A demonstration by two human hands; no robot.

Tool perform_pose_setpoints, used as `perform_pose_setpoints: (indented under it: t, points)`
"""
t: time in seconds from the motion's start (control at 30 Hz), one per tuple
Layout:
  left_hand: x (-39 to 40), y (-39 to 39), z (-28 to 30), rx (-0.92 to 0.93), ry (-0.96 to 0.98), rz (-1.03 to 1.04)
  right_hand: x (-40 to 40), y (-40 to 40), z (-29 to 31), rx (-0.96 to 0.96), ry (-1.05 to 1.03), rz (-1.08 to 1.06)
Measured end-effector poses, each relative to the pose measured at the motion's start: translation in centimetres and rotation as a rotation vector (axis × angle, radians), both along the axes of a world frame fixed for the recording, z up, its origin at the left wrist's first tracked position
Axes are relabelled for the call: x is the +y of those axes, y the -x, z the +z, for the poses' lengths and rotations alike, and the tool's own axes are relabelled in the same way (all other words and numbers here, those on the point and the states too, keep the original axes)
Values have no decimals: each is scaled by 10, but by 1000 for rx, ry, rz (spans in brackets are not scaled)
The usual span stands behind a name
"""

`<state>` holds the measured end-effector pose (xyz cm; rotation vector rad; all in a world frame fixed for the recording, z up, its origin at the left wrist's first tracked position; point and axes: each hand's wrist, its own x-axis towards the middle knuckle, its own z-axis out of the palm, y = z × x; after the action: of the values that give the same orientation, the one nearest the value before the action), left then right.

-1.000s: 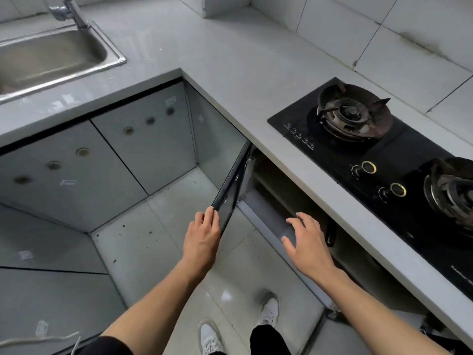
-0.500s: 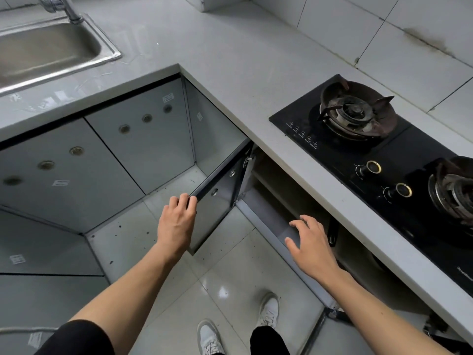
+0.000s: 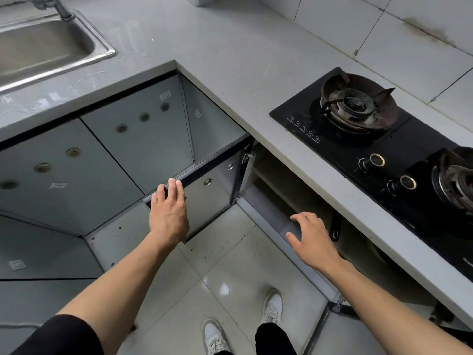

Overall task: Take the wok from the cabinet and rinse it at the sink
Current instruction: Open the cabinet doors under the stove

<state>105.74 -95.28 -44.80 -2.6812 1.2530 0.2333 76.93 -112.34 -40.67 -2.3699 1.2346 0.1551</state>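
Left hand (image 3: 169,213) rests on the top edge of the swung-open cabinet door (image 3: 212,198), fingers hooked over it. Right hand (image 3: 312,237) loose and spread, holding nothing, at the cabinet opening. Black wok handle (image 3: 335,228) pokes out just beside it, under the countertop (image 3: 256,73) edge.

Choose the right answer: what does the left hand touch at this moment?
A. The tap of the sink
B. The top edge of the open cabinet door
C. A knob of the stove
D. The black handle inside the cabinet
B: the left hand lies with its fingers over the top edge of the open cabinet door, far from the sink and the stove.
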Motion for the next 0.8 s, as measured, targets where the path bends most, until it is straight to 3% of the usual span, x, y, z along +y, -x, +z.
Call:
perform_pose_setpoints:
  t: [0.3,0.53,0.8]
  points:
    - [-11,6,11,74,41,39,5,17,4,26,-43,-39]
    - [-23,26,17,49,27,-54,7,53,2,40,-55,-110]
    - [-59,71,36,187,75,-147,-2,87,-15,5,-119,-247]
